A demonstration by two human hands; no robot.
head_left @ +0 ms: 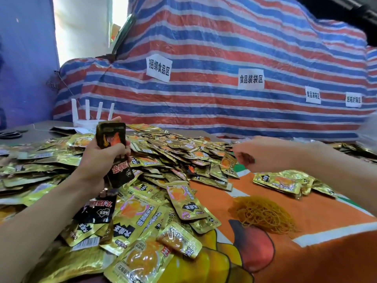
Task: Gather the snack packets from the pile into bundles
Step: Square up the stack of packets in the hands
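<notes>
A big pile of gold snack packets (175, 158) covers the left and middle of the table. My left hand (98, 160) grips an upright stack of black packets (111, 137) above the pile. My right hand (253, 156) hovers over the pile's right edge with fingers curled down, pinching a small dark red packet (247, 158). A heap of yellow rubber bands (263, 213) lies on the orange cloth below that hand. A small bundle of gold packets (283, 182) sits at the right.
An orange printed cloth (306, 242) covers the table. A striped tarp (224, 58) with white paper labels rises behind. A white rack with upright prongs (89, 115) stands at the back left, scissors (10, 134) beside it.
</notes>
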